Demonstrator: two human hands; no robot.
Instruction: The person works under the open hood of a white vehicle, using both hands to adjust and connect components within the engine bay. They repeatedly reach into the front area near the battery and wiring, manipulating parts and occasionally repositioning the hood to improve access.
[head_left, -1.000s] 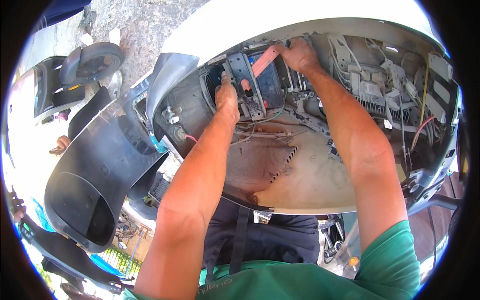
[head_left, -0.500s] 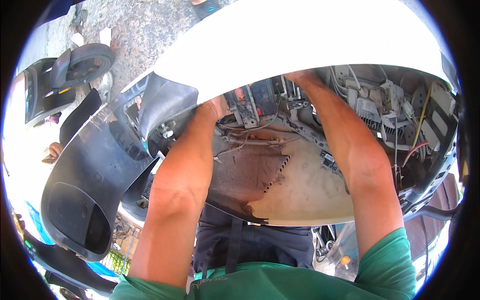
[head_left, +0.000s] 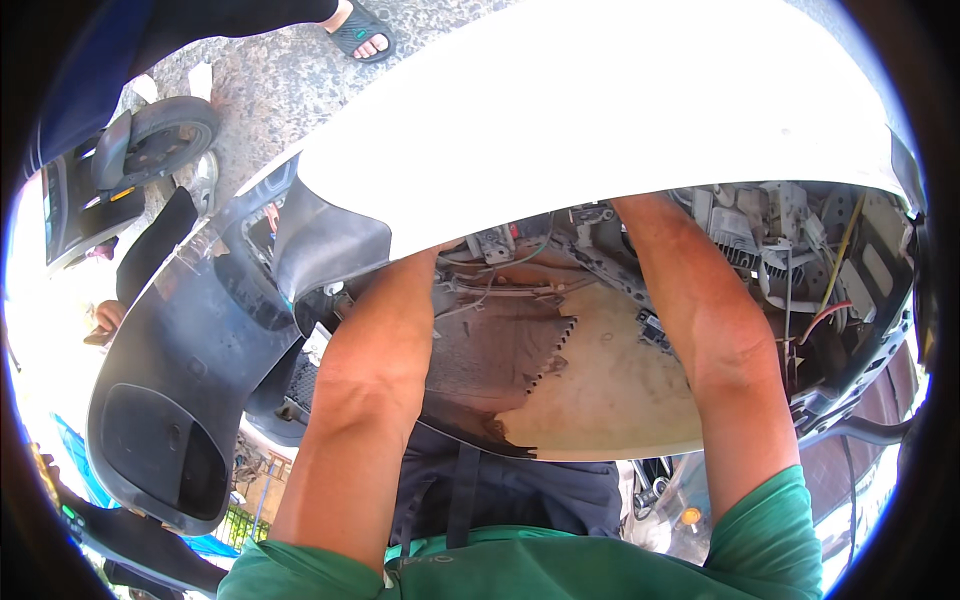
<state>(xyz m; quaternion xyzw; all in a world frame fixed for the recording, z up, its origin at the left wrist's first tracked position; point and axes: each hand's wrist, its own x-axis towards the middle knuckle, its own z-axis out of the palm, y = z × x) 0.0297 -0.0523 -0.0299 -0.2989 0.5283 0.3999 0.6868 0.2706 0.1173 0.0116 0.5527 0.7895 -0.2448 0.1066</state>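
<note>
A large glossy white body panel spans the top of the picture, washed out by glare. Both my forearms reach up under its lower edge into the vehicle's open body. The left wrist passes beneath it beside a metal bracket; little of my left hand shows. My right arm goes under the same edge near the wiring, its hand covered. The panel hides the fingers of both hands and whatever they touch. Below lies a pale, brown-stained inner surface with thin cables across it.
Finned electronic modules, a yellow cable and a red hose fill the right side. A dark grey trim panel curves down at left. Beyond are a tyre and another person's sandalled foot.
The white panel's lower edge has come down toward me, covering my hands and some metal parts. Another person's leg and sandalled foot have come further into view at the upper left.
</note>
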